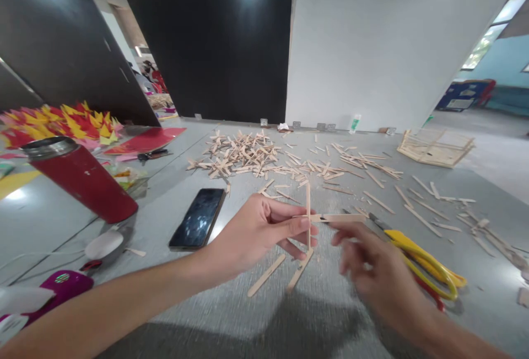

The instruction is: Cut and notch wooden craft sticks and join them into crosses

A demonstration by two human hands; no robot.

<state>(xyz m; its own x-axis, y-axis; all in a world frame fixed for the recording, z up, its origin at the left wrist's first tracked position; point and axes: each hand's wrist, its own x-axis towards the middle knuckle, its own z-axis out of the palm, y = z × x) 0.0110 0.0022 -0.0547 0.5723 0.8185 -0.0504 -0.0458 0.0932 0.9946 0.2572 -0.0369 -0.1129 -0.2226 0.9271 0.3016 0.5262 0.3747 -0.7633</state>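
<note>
My left hand [285, 226] pinches craft sticks between thumb and fingers above the table. One craft stick [308, 199] stands upright in this grip. Another craft stick [343, 218] crosses it and points right, with a dark spot near the crossing. My right hand [367, 260] is blurred, its fingers loosely bent and apart, close under the right end of the crossing stick; I cannot tell whether it touches. Below my left hand are a slanted stick [300, 272], which meets the upright one's lower end in view, and a loose stick [266, 276]. Yellow-handled scissors [430, 265] lie beside my right hand.
A heap of craft sticks [243, 152] lies behind my hands, with more scattered rightward. A phone [197, 218], red flask [82, 180] and white mouse-like device [104, 244] are at left. A stick-built frame [436, 149] stands back right. Black [215, 55] and white panels [372, 50] border the table.
</note>
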